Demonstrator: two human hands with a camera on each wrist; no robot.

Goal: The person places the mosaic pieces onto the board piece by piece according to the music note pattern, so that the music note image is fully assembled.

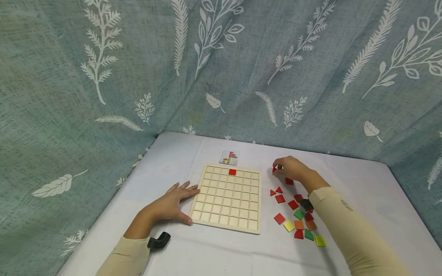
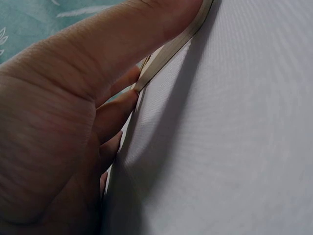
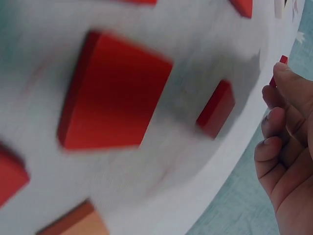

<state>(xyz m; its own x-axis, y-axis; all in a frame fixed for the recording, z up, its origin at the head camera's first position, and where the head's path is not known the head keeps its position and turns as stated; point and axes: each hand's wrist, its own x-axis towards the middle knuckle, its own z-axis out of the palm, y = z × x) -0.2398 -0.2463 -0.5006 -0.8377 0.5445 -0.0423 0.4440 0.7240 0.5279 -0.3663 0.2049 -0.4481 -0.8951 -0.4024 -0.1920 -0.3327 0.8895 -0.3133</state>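
A pale wooden grid board [image 1: 226,195] lies on the white table, with one red square tile [image 1: 232,172] in a cell of its top row. My left hand [image 1: 170,203] rests along the board's left edge, fingers spread and thumb at the near left corner. In the left wrist view the thumb [image 2: 112,44] and fingertips touch the board's side [image 2: 168,56]. To the right of the board, my right hand [image 1: 293,168] pinches a small red tile [image 3: 279,71] between thumb and forefinger, above the table. The held tile's full shape is hidden by the fingers.
Loose red, green, yellow and orange tiles [image 1: 299,225] lie scattered right of the board, partly under the right forearm. A small picture card [image 1: 229,158] with a coloured grid pattern lies behind the board. A leaf-patterned cloth [image 1: 221,76] hangs behind the table.
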